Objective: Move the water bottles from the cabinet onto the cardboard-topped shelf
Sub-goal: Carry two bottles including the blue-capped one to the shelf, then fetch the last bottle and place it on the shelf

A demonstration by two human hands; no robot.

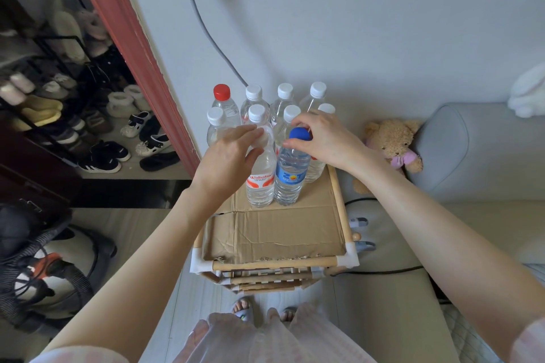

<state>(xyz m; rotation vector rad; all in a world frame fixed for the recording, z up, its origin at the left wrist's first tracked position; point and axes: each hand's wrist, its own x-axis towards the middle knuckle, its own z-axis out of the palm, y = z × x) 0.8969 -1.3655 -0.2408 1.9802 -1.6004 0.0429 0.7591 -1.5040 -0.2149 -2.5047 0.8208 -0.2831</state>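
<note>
left hand [233, 156] holds white-capped bottle [261, 177] | right hand [324, 138] pinches blue-capped bottle [290, 174]

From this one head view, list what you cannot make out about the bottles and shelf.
- Cabinet: outside the head view.
- Cap of the red-labelled bottle: mostly hidden by the left hand.
- Back bottles' labels: blocked by front bottles.
- Lower tiers of the shelf: hidden under the cardboard.

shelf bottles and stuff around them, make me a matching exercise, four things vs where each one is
Things:
1. red-capped bottle
2. blue-capped bottle
3. teddy bear
4. shoe rack

Places:
A. under the right hand
B. behind the doorway, far left
C. back left corner of the cardboard top
D. right of the shelf, against the sofa

Pairs: 1-C, 2-A, 3-D, 4-B
</note>
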